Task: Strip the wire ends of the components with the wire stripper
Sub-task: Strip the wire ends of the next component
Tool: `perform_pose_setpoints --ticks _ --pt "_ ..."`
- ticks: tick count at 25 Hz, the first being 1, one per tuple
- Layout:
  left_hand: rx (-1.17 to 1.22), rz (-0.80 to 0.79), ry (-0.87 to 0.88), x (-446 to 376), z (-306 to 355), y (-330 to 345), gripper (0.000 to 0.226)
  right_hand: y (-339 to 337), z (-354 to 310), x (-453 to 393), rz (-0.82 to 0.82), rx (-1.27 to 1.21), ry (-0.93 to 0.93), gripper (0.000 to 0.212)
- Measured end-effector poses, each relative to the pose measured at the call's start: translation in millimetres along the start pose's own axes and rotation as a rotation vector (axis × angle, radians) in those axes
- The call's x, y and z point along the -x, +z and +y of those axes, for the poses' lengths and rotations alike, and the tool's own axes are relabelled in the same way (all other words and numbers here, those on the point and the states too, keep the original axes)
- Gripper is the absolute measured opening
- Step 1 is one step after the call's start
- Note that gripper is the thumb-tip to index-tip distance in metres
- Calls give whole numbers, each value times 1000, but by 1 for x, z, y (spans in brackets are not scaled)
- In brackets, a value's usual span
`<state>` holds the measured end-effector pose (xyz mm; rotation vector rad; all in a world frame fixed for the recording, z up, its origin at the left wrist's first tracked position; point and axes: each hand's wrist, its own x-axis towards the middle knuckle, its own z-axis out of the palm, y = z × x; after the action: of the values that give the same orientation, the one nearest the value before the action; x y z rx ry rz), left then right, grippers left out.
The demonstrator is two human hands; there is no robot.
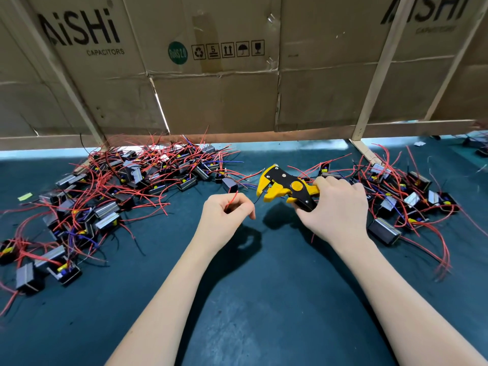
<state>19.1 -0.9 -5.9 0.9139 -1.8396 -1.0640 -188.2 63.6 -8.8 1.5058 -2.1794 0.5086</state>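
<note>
My right hand (335, 207) is wrapped around the handles of the yellow and black wire stripper (286, 187), holding it above the green mat (264, 299), jaws pointing left toward my other hand. My left hand (224, 215) has its fingers curled, pinching a red wire (232, 199) and a thin black wire (257, 201) whose end sits just beside the stripper's jaws. Piles of wired components on my left (118, 186) and right (401, 191).
</note>
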Motion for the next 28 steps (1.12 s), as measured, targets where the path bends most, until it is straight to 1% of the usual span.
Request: perform_pose_setpoints --ticks 4,10,13,15,17,19,20,22,24,25,27,28 --pt "-14 -43 -6 0 -1 0 21 -3 -1 0 -14 4 -11 50" --pt "-40 -55 -14 -1 -3 0 22 -8 2 -2 -40 16 -39 47" --pt "-45 -71 -23 -2 -3 -2 22 -9 4 -4 -68 39 -41 50" --pt "-56 -85 -13 -1 -2 -1 23 -9 5 -5 -94 38 -5 53" --pt "60 -77 -46 -2 -1 -1 27 -7 6 -6 -120 39 32 56" --pt "326 -102 -134 -6 2 -2 28 -6 7 -5 -119 39 56 58" --pt "401 -111 -154 -7 2 -3 25 -5 7 -5 -104 30 60 57" --pt "347 -80 -179 -6 1 -3 25 -3 6 -3 -49 6 57 53" --pt "207 -57 -142 -1 -2 -1 37 -2 7 -3 15 -4 81 53" --pt "160 -74 -118 0 -3 1 39 -1 9 -4 41 -18 103 53" --pt "156 -135 -143 0 -2 3 36 0 11 -5 60 -49 135 53" --pt "202 -155 -200 -2 2 3 33 1 12 -5 54 -50 140 53"
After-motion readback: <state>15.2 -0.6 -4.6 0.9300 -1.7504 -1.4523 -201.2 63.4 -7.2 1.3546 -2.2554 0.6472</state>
